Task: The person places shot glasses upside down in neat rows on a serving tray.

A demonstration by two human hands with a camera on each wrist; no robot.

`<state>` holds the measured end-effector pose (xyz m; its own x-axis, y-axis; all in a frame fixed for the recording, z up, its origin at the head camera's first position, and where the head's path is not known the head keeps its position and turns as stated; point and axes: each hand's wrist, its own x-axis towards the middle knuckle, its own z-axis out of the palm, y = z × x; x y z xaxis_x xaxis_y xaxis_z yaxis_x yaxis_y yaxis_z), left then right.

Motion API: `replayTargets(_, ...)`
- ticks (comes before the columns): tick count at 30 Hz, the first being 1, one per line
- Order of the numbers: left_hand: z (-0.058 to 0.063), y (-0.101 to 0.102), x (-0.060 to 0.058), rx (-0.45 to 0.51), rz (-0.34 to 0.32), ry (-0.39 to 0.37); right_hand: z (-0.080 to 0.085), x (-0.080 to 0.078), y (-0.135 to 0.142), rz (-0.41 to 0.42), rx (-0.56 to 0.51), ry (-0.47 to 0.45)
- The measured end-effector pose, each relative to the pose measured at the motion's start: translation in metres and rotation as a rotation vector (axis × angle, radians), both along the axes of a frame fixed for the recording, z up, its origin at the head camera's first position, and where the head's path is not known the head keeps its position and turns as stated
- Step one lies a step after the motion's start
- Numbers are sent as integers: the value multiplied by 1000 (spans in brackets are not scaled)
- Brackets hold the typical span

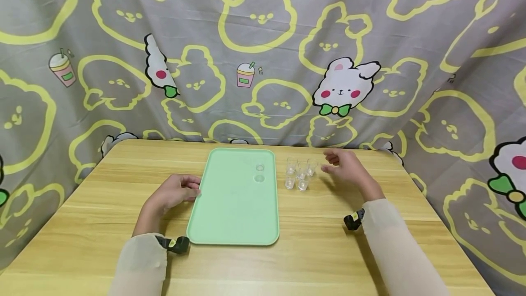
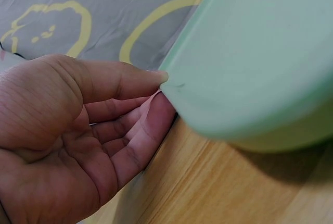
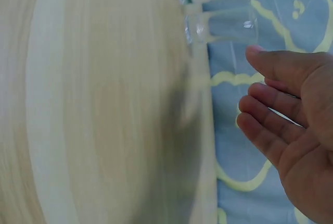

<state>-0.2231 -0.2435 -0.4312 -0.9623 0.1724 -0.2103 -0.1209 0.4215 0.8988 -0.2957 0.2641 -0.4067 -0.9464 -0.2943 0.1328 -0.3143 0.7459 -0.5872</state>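
A light green rectangular tray point(image 1: 234, 209) lies on the wooden table. At its left edge my left hand point(image 1: 176, 191) pinches the rim, thumb on top and fingers below, as the left wrist view shows with the hand point(image 2: 78, 130) at the tray's corner point(image 2: 229, 125). Two small clear glasses point(image 1: 260, 168) stand on the tray, toward its far right. Just right of the tray, several more clear shot glasses point(image 1: 290, 182) are grouped upright on the table. My right hand point(image 1: 345, 166) hovers beside them with fingers loosely bent; in the right wrist view its thumb is close to one glass point(image 3: 223, 26).
The wooden table point(image 1: 320, 250) reaches back to a grey curtain point(image 1: 279, 22) with yellow cartoon outlines, which hangs behind and at both sides. Black wrist cameras point(image 1: 354, 219) are strapped at both sleeves.
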Motion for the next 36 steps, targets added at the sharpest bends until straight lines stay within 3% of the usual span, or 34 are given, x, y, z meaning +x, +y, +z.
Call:
replayTargets(12,0,0,-2,7,-4,-1,-21,-16,13,46,-5,-108)
replayTargets(20,0,-1,-2,4,0,8,-21,-22,5,98,-36,-111)
replayTargets(36,-2,0,-1,1,4,6,-27,-26,-8,110,-95,-158)
